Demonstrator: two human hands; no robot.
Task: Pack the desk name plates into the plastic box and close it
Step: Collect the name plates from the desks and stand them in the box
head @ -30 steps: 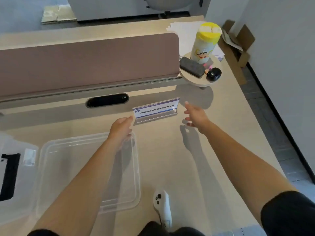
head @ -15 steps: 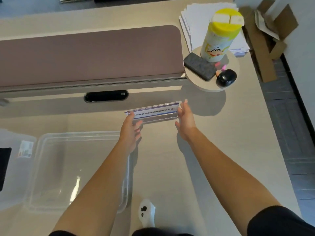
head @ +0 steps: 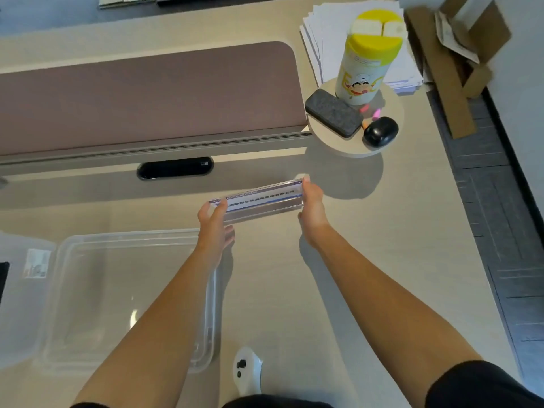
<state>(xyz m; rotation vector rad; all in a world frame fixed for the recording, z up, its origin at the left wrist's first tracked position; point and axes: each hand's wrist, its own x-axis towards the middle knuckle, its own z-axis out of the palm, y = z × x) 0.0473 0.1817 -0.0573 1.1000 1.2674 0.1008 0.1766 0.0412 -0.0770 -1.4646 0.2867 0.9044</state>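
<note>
Left hand (head: 216,228) pinches the left end of the desk name plate (head: 259,201), thumb on the near face and fingers curled behind it. Right hand (head: 312,207) grips the opposite end, its fingers wrapped over the top edge and the thumb lower down. The clear acrylic plate stretches between the 2 hands, its right end farther from the person than its left, with a strip of blue print along its length. Whether its base touches the desk (head: 353,260) cannot be told.

The plastic box (head: 132,235) lies open on the desk, near and to the left of the plate, and the left forearm crosses over its right wall. Its lid (head: 17,304) lies flat just beside it on the left, with a small label near the far corner.

Behind the plate, a black oval slot (head: 175,168) sits in the desk below a mauve divider panel (head: 147,98). On a round shelf (head: 347,142) to the right stand a yellow-capped canister (head: 369,57), a grey pad (head: 334,116) and a black rounded object (head: 380,131). A stack of papers (head: 323,39) lies behind them. A white controller (head: 246,371) rests at the desk's near edge.
</note>
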